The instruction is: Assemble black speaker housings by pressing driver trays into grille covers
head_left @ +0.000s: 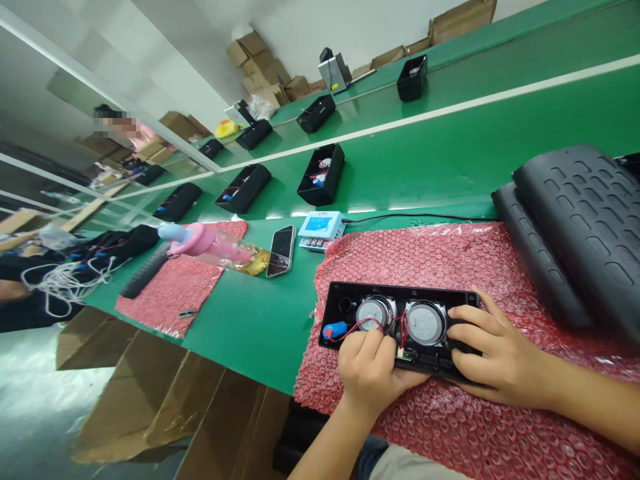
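Note:
An open black speaker housing (395,292) lies on pink bubble wrap (400,253) in front of me. Inside it sit two round speaker drivers, the left one (373,312) and the right one (425,323). A blue cylindrical battery (335,331) is at the left end, with red and black wires (363,321) running to a white plug on a small green board (403,355). My left hand (370,370) is closed over the front edge by the wires; what its fingertips hold is hidden. My right hand (500,353) grips the housing's right end, fingers over the rim.
Black perforated grilles (580,233) are stacked at the right. Behind the wrap are a small blue-screened meter (321,227), a phone (281,251) and a pink bottle (215,247) on its side. More housings (323,175) line the green conveyor. A person (143,133) is far left.

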### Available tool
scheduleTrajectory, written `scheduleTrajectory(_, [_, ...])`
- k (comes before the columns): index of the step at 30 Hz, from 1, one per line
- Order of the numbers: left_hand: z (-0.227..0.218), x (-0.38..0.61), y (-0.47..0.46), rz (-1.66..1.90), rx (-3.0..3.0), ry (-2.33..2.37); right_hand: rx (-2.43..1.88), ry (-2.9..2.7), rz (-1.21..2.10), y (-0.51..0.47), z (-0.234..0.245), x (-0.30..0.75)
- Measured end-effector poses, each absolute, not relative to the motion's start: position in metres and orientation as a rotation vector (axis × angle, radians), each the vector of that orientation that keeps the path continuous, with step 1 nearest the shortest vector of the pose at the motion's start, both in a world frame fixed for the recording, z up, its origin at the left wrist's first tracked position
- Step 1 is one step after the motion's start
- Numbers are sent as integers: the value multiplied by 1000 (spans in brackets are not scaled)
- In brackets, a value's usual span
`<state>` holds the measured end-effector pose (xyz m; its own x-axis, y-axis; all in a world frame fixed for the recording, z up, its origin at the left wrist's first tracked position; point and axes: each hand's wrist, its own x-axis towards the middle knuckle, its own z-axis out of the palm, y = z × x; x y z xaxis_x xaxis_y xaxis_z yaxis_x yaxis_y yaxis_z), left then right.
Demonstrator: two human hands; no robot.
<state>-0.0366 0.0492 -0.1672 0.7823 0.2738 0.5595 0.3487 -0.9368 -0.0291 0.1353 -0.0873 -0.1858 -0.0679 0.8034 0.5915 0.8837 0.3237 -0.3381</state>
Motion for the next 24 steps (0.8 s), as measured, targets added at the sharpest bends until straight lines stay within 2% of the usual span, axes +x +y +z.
scheduleTrajectory(12, [-160, -24, 68, -892, -2800, -250, -1494, -1786, -23, -83, -180, 141])
scheduleTrajectory(24, [-156, -30, 63, -778, -2897, -299, -1492, -1824, -65, -84, -182, 141])
